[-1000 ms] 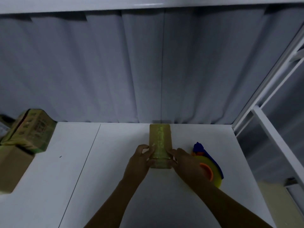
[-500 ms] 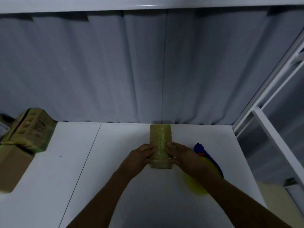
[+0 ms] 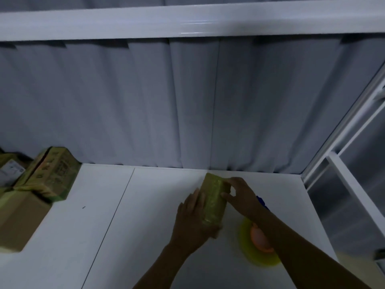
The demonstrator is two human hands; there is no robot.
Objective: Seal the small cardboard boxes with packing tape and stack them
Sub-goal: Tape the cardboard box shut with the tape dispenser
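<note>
A small taped cardboard box [image 3: 214,199] lies on the white table [image 3: 145,226], turned slightly askew. My left hand [image 3: 193,222] holds its near left side and bottom corner, fingers laid along the side. My right hand [image 3: 239,195] grips the far right part of the box, thumb and fingers curled over its top. A yellow tape dispenser [image 3: 258,247] with an orange core and blue handle lies on the table under my right forearm, partly hidden.
Several cardboard boxes [image 3: 41,178] are piled at the table's left edge, one large brown box [image 3: 18,222] in front. A grey curtain [image 3: 187,101] hangs behind the table. A white metal frame [image 3: 343,174] stands to the right.
The box has been turned and lifted at an angle. My right hand moved from its near end up to its far right side. My left hand slid to the near left corner.
</note>
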